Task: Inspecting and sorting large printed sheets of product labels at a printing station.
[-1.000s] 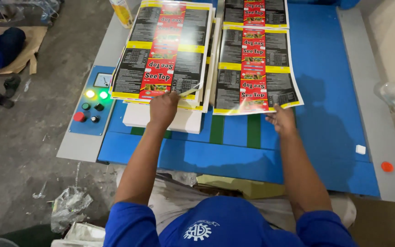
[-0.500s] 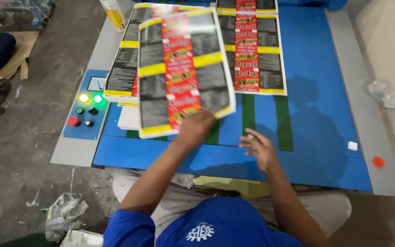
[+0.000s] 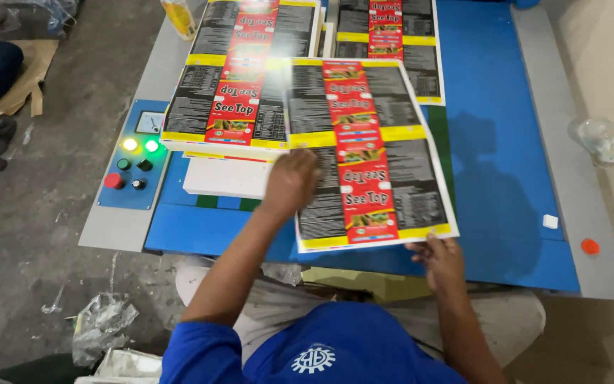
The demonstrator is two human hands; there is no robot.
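You've swung the printed label sheet (image 3: pixel 367 153) rightward since before; it now lies right of the control panel (image 3: pixel 133 160), left hand (image 3: pixel 291 179) flat on it, right hand (image 3: pixel 440 257) pinching its near edge.

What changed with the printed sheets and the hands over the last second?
The left hand has dragged one printed sheet off the left stack toward the person, and it now lies across the blue table. The right hand let go of the far right stack and now grips the sheet's near edge. Both stacks and the control panel stayed put.
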